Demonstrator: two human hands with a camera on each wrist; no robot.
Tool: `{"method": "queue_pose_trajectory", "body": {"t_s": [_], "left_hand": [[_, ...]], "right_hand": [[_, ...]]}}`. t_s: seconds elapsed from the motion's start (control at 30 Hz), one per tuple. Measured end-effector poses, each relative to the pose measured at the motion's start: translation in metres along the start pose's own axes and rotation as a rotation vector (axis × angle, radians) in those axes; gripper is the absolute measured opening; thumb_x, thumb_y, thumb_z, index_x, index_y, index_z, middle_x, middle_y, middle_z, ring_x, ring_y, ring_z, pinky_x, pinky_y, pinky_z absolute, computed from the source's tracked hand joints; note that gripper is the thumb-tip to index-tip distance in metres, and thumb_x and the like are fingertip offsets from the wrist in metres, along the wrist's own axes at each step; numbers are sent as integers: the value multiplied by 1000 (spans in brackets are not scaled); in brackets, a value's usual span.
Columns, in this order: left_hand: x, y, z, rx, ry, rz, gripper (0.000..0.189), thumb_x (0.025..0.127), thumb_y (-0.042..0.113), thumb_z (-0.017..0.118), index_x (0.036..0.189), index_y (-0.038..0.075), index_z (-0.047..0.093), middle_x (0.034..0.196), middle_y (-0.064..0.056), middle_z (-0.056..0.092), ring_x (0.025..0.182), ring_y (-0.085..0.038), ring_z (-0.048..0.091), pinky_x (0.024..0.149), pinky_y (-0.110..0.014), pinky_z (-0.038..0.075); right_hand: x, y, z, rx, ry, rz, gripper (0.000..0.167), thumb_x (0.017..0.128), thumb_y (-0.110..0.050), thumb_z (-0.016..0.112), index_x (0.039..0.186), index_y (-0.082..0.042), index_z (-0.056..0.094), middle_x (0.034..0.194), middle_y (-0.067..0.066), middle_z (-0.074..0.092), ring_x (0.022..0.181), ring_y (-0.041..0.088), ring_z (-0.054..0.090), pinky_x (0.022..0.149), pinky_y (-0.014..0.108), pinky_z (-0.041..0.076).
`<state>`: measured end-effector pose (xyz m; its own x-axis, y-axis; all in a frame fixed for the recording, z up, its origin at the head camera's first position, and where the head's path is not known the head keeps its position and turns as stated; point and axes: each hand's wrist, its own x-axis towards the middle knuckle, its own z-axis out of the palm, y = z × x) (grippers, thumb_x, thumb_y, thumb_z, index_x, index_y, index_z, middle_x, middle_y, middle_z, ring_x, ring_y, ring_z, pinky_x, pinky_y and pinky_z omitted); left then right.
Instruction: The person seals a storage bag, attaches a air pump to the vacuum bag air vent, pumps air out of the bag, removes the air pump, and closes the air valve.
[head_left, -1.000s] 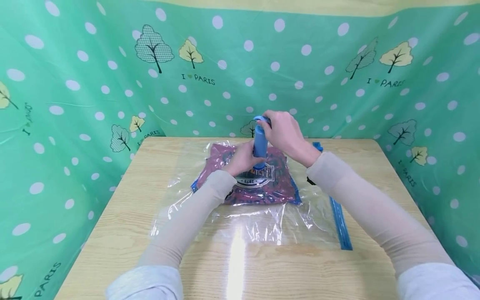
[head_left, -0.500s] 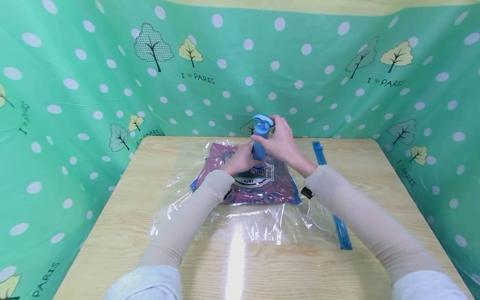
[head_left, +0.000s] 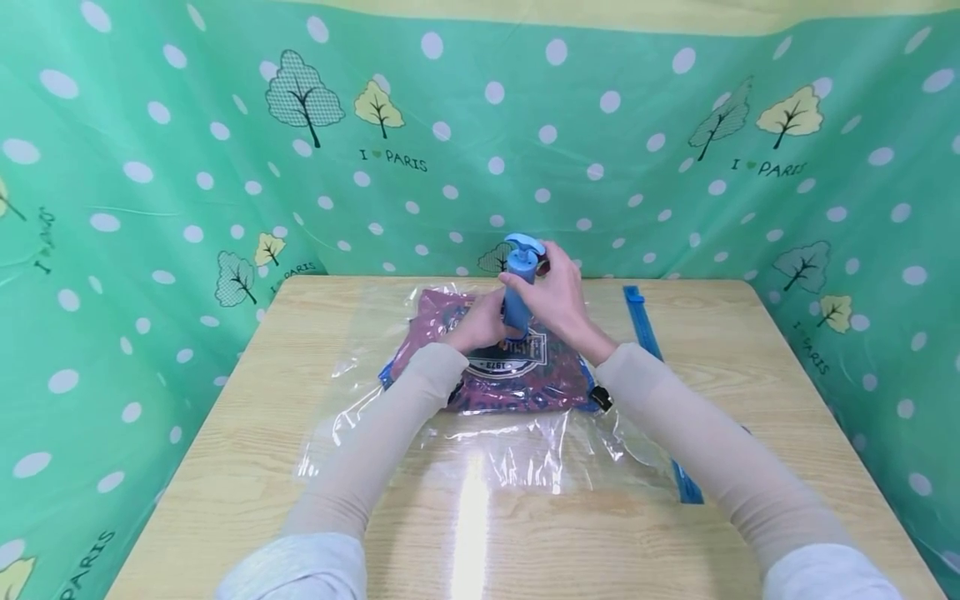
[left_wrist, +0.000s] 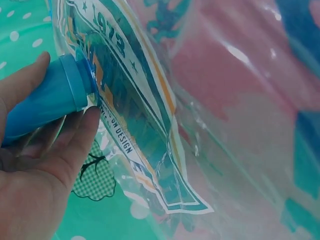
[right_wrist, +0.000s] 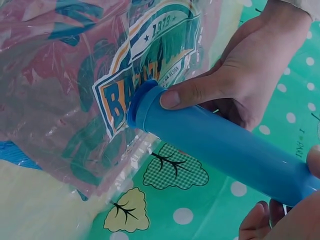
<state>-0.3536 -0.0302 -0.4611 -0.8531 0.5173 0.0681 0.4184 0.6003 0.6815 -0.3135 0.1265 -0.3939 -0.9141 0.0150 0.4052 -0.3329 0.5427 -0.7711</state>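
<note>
A blue hand pump [head_left: 518, 302] stands nearly upright on a clear plastic storage bag [head_left: 517, 450]. Inside the bag lies a flat, dark pink printed cloth item [head_left: 525, 396] with a "1973" emblem. My left hand [head_left: 480, 321] grips the pump's lower barrel; the right wrist view shows its thumb [right_wrist: 172, 99] laid along the barrel just above the base. My right hand [head_left: 558, 293] holds the pump's upper end, thumb against the barrel below the handle [head_left: 525, 243]. The pump's base touches the plastic over the emblem in the left wrist view, where the bag [left_wrist: 220, 125] fills the right side.
A blue zip strip [head_left: 642, 321] runs along the bag's right edge, partly behind my right forearm. The wooden table [head_left: 300, 333] meets a green dotted curtain [head_left: 420, 192] at the back and sides. A small black object [head_left: 602, 398] shows below my right wrist.
My right hand has slid from the pump's top handle down onto the upper barrel, uncovering the handle. My left hand keeps its hold low on the pump.
</note>
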Motion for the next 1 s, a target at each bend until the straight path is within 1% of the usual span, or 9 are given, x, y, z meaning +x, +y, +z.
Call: {"method": "queue_pose_trajectory", "body": {"t_s": [0.27,0.4,0.47,0.5,0.63,0.83,0.9,1.0], "left_hand": [[-2,0,4,-4,3,12,64,88,5,86,143,-3,54,131,-19,68,119,-32,67,107,-37,50],[-2,-2,4,-9,14,21,64,87,4,86,142,-3,55,129,-19,69,117,-32,68,106,-37,51],[-1,-3,4,-14,18,22,65,87,4,86,143,-3,54,130,-19,69,118,-32,68,106,-37,51],[-1,-3,5,-14,21,22,65,87,4,86,144,-2,54,130,-19,69,118,-32,68,106,-37,51],[-2,-4,5,-9,38,26,67,87,6,86,146,-1,54,130,-18,69,119,-31,68,106,-37,50],[-2,-5,5,5,61,37,66,87,8,87,144,-1,55,128,-18,71,116,-31,69,105,-37,51],[-2,-5,5,4,63,34,66,86,9,88,144,0,56,128,-18,71,116,-30,69,105,-36,51],[-2,-6,7,1,67,24,66,87,10,88,144,0,56,128,-17,71,117,-30,69,106,-37,50]], "right_hand": [[-4,2,0,12,21,-11,55,89,-32,88,127,-3,62,106,10,65,93,27,58,77,38,46],[-4,2,0,19,23,-23,54,88,-31,89,127,-2,62,104,11,65,95,37,61,76,38,45],[-3,3,1,18,22,-29,54,89,-31,88,126,-2,62,103,11,64,95,38,61,75,38,45],[-3,3,1,16,20,-32,54,89,-31,88,126,-2,62,103,11,64,95,38,61,75,38,45],[-1,4,1,14,7,-51,54,89,-31,88,127,-3,63,104,12,66,92,29,60,76,38,46],[1,6,-1,21,-19,-86,52,91,-28,87,128,-2,63,108,14,67,93,29,62,78,39,48],[1,6,-1,21,-26,-74,54,91,-29,86,130,-2,62,108,14,67,94,29,61,78,39,48],[-1,5,-2,33,-38,-27,65,90,-33,87,139,-3,56,110,12,65,98,32,61,79,40,47]]}}
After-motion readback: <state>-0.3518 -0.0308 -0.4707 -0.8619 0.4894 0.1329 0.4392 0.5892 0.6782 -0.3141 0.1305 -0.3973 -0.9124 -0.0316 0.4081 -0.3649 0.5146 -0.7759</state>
